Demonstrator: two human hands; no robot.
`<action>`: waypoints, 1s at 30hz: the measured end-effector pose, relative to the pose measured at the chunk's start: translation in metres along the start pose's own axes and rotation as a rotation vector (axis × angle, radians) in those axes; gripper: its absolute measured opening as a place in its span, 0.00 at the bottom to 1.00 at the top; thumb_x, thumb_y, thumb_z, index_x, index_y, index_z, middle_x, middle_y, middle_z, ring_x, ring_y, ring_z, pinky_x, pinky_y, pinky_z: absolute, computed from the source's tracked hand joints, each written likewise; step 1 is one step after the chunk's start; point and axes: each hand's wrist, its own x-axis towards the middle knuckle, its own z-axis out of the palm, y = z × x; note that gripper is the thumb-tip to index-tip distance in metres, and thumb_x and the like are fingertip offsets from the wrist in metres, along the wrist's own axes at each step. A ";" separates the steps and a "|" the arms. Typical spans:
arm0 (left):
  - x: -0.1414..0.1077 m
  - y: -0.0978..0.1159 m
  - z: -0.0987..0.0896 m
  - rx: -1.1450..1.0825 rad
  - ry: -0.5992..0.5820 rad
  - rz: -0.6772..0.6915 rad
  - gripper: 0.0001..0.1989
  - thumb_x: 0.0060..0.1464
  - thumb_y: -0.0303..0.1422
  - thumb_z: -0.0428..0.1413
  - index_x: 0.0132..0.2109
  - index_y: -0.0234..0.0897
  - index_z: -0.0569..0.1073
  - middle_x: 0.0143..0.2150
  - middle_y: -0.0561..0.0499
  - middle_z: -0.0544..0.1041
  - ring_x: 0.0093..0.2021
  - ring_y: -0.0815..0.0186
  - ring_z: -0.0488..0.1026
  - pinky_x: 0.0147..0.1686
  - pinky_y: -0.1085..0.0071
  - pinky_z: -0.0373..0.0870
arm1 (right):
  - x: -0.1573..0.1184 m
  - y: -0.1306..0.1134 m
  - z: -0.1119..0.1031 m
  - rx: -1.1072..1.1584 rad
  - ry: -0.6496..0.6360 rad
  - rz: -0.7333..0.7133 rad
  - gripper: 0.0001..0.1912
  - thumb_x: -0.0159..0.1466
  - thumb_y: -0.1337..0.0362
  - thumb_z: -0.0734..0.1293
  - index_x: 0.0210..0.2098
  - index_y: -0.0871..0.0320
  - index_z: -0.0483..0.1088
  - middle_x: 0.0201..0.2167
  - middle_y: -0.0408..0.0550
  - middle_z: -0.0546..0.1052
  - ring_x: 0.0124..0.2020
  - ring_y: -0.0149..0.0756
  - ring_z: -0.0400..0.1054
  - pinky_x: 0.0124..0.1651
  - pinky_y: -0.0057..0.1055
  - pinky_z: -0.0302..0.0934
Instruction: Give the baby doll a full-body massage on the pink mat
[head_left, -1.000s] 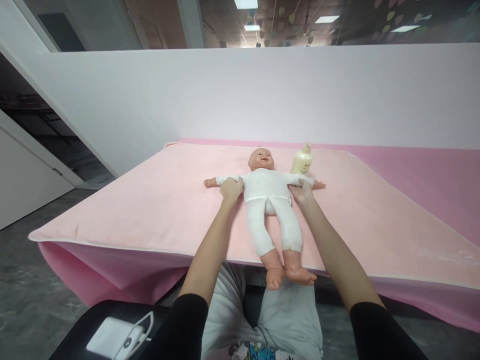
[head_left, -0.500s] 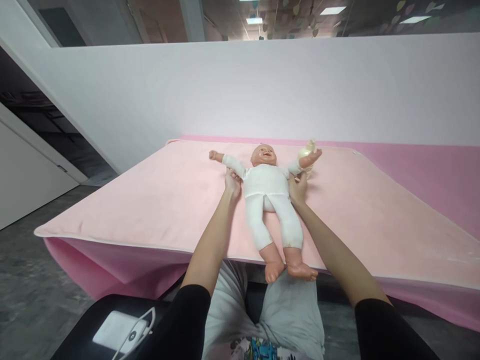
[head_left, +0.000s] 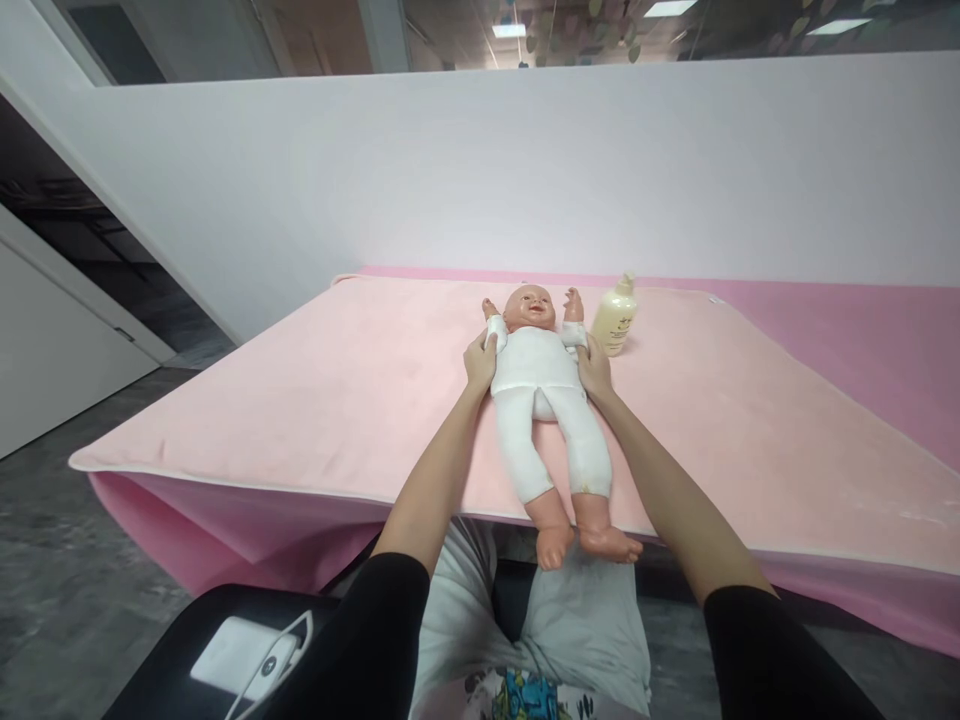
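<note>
Doll (head_left: 541, 385) lies btwn hands, both gripping arms.

Left hand (head_left: 480, 362), right hand (head_left: 595, 368) grip doll (head_left: 544, 385) arms; bottle (head_left: 616, 318) beside.

Both arms outstretched, left hand (head_left: 480, 360) and right hand (head_left: 595, 368) closed.

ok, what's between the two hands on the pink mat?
Head view: the baby doll's white-clad torso lies between the left hand and right hand; each grips an upper arm.
</note>
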 end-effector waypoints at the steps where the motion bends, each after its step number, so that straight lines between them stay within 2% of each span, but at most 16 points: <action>1: 0.000 0.001 0.000 0.010 0.007 -0.011 0.18 0.61 0.39 0.51 0.51 0.39 0.77 0.46 0.46 0.80 0.47 0.55 0.75 0.48 0.67 0.66 | 0.001 0.001 -0.001 0.002 0.001 0.035 0.09 0.60 0.63 0.63 0.39 0.54 0.72 0.38 0.46 0.75 0.44 0.39 0.65 0.56 0.37 0.57; 5: -0.001 0.006 0.002 0.036 0.043 -0.045 0.16 0.59 0.39 0.53 0.47 0.38 0.79 0.38 0.46 0.81 0.41 0.56 0.74 0.44 0.69 0.65 | 0.010 0.009 -0.003 -0.067 -0.029 0.088 0.09 0.60 0.59 0.64 0.31 0.56 0.71 0.29 0.44 0.74 0.36 0.38 0.65 0.49 0.34 0.59; 8: -0.002 0.009 0.002 0.078 0.060 -0.077 0.15 0.59 0.39 0.52 0.42 0.37 0.79 0.35 0.46 0.80 0.40 0.57 0.74 0.42 0.69 0.64 | 0.015 0.014 -0.005 -0.094 -0.060 0.139 0.12 0.61 0.56 0.64 0.27 0.58 0.70 0.23 0.42 0.71 0.29 0.35 0.63 0.38 0.30 0.60; 11: -0.001 0.009 0.002 0.093 0.083 -0.118 0.14 0.60 0.38 0.51 0.41 0.35 0.79 0.36 0.45 0.79 0.42 0.56 0.74 0.43 0.69 0.64 | 0.016 0.016 -0.008 -0.011 -0.076 0.258 0.14 0.60 0.54 0.65 0.26 0.59 0.69 0.18 0.39 0.66 0.21 0.30 0.59 0.25 0.27 0.57; 13: 0.001 0.009 0.000 -0.012 0.087 -0.170 0.13 0.58 0.37 0.54 0.43 0.35 0.78 0.39 0.45 0.79 0.44 0.57 0.73 0.44 0.69 0.65 | 0.015 0.015 -0.013 0.104 -0.101 0.310 0.13 0.58 0.55 0.67 0.27 0.60 0.70 0.17 0.38 0.67 0.18 0.28 0.58 0.21 0.25 0.55; 15: 0.003 0.009 -0.004 -0.213 0.069 -0.250 0.15 0.55 0.34 0.58 0.49 0.34 0.76 0.42 0.45 0.78 0.45 0.60 0.74 0.44 0.70 0.67 | 0.013 0.013 -0.019 0.252 -0.149 0.329 0.11 0.56 0.57 0.70 0.29 0.60 0.72 0.18 0.39 0.70 0.17 0.26 0.60 0.21 0.24 0.57; 17: 0.004 0.011 -0.008 -0.426 0.039 -0.333 0.24 0.50 0.29 0.62 0.56 0.33 0.72 0.44 0.46 0.78 0.44 0.63 0.74 0.44 0.71 0.69 | 0.012 0.010 -0.026 0.398 -0.188 0.345 0.09 0.53 0.62 0.72 0.31 0.61 0.73 0.21 0.40 0.73 0.19 0.25 0.62 0.23 0.23 0.61; 19: 0.005 0.012 -0.012 -0.583 0.009 -0.386 0.33 0.46 0.23 0.63 0.61 0.33 0.67 0.44 0.47 0.78 0.43 0.67 0.75 0.45 0.72 0.69 | 0.012 0.006 -0.032 0.507 -0.217 0.369 0.10 0.49 0.68 0.73 0.32 0.61 0.74 0.24 0.42 0.76 0.22 0.26 0.66 0.27 0.24 0.65; 21: 0.006 0.012 -0.015 -0.692 -0.029 -0.389 0.37 0.43 0.19 0.61 0.62 0.36 0.66 0.44 0.49 0.78 0.42 0.69 0.76 0.46 0.72 0.70 | 0.012 0.003 -0.035 0.566 -0.233 0.391 0.13 0.46 0.74 0.72 0.32 0.60 0.75 0.30 0.44 0.78 0.29 0.29 0.71 0.33 0.27 0.68; 23: 0.006 0.010 -0.016 -0.757 -0.069 -0.362 0.34 0.40 0.17 0.60 0.57 0.37 0.70 0.44 0.50 0.79 0.42 0.69 0.76 0.47 0.71 0.71 | 0.013 0.002 -0.035 0.587 -0.210 0.412 0.15 0.45 0.78 0.70 0.32 0.60 0.76 0.34 0.45 0.79 0.35 0.31 0.73 0.38 0.27 0.70; 26: 0.004 0.008 -0.016 -0.755 -0.090 -0.378 0.21 0.40 0.19 0.60 0.45 0.35 0.77 0.39 0.48 0.80 0.41 0.65 0.77 0.47 0.67 0.73 | 0.013 0.003 -0.033 0.606 -0.150 0.462 0.14 0.46 0.80 0.65 0.29 0.59 0.75 0.36 0.45 0.79 0.37 0.30 0.73 0.41 0.26 0.70; 28: 0.002 0.008 -0.016 -0.717 -0.075 -0.400 0.13 0.41 0.19 0.58 0.36 0.33 0.78 0.37 0.47 0.80 0.41 0.63 0.77 0.47 0.64 0.73 | 0.013 0.004 -0.033 0.612 -0.152 0.496 0.15 0.46 0.79 0.62 0.28 0.59 0.75 0.35 0.45 0.79 0.37 0.30 0.73 0.41 0.27 0.71; 30: 0.001 0.009 -0.016 -0.680 -0.061 -0.377 0.10 0.40 0.16 0.55 0.28 0.33 0.76 0.37 0.48 0.80 0.43 0.64 0.77 0.50 0.64 0.72 | 0.012 0.004 -0.033 0.601 -0.159 0.504 0.16 0.45 0.80 0.60 0.27 0.59 0.74 0.34 0.45 0.79 0.36 0.32 0.73 0.42 0.29 0.71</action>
